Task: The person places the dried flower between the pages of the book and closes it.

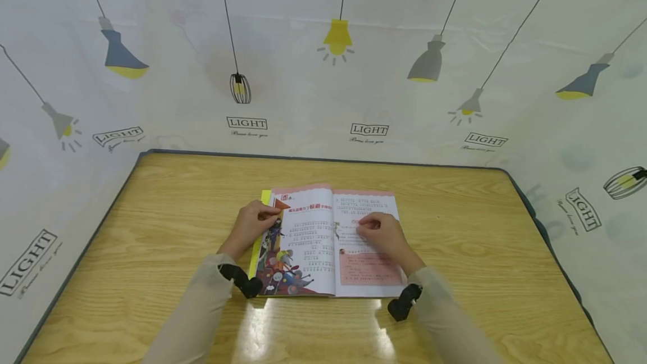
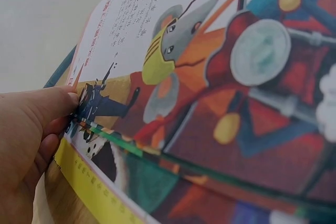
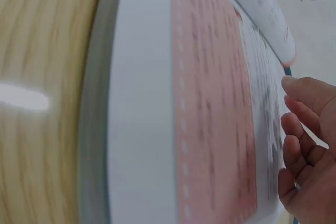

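An illustrated book point(image 1: 313, 240) lies spread on the wooden table, its left page bearing a cartoon of mice on a motorbike and its right page a pink text box point(image 1: 371, 269). My left hand point(image 1: 250, 224) pinches the left edge of the book between thumb and fingers; the left wrist view shows the thumb point(image 2: 63, 103) on top of the page edge. Below it, a yellow-edged cover or page point(image 2: 94, 187) sticks out. Over the right page is my right hand point(image 1: 385, 235), fingers point(image 3: 294, 145) loosely curled with nothing seen between them. Whether it touches the paper I cannot tell.
The table point(image 1: 167, 240) has a dark rim along its back and sides. Behind and beside it hangs a white sheet point(image 1: 303, 111) printed with lamps and the word LIGHT. A black wrist camera point(image 1: 242, 281) is strapped to the left wrist, another point(image 1: 403, 303) to the right.
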`<action>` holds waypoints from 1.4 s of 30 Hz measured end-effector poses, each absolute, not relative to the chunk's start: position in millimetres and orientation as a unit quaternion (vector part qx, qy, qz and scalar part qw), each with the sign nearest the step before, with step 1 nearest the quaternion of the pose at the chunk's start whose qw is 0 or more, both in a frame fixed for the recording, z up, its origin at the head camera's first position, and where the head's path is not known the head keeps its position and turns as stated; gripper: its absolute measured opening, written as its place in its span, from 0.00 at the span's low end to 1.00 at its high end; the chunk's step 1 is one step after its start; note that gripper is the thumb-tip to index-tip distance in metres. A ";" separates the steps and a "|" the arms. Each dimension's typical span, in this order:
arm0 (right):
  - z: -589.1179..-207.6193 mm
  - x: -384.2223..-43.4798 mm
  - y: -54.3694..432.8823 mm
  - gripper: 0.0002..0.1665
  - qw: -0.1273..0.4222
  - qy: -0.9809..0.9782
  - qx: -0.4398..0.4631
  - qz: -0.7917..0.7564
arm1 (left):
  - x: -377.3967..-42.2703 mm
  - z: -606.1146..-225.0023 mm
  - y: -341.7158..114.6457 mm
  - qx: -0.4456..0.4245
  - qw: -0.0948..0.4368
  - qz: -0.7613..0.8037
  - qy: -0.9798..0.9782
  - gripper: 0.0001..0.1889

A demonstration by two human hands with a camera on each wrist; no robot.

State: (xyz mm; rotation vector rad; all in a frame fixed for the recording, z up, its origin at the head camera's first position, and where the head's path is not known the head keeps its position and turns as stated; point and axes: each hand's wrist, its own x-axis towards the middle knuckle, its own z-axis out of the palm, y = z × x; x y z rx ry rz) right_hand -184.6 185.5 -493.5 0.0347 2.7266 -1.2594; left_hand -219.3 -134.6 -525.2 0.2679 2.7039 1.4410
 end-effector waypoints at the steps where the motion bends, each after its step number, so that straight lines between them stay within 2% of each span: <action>1: -492.8 -185.2 190.8 0.09 0.070 0.907 0.006 -0.415 | -219.3 -525.3 -134.7 0.087 0.034 0.468 0.879 0.10; 14: -491.3 -197.4 252.2 0.18 0.099 0.914 -0.029 -0.392 | -218.0 -522.8 -133.9 0.093 0.030 0.469 0.878 0.10; 24: -505.9 -197.5 279.5 0.22 0.083 0.893 -0.039 -0.441 | -218.1 -524.5 -134.3 0.100 0.024 0.467 0.878 0.11; 33: -509.3 -193.7 279.6 0.25 0.081 0.891 -0.016 -0.446 | -211.5 -520.0 -132.4 0.099 0.038 0.434 0.895 0.23; 42: -508.0 -190.9 278.8 0.24 0.057 0.890 -0.027 -0.452 | -198.4 -513.0 -129.1 0.054 0.024 0.414 0.908 0.28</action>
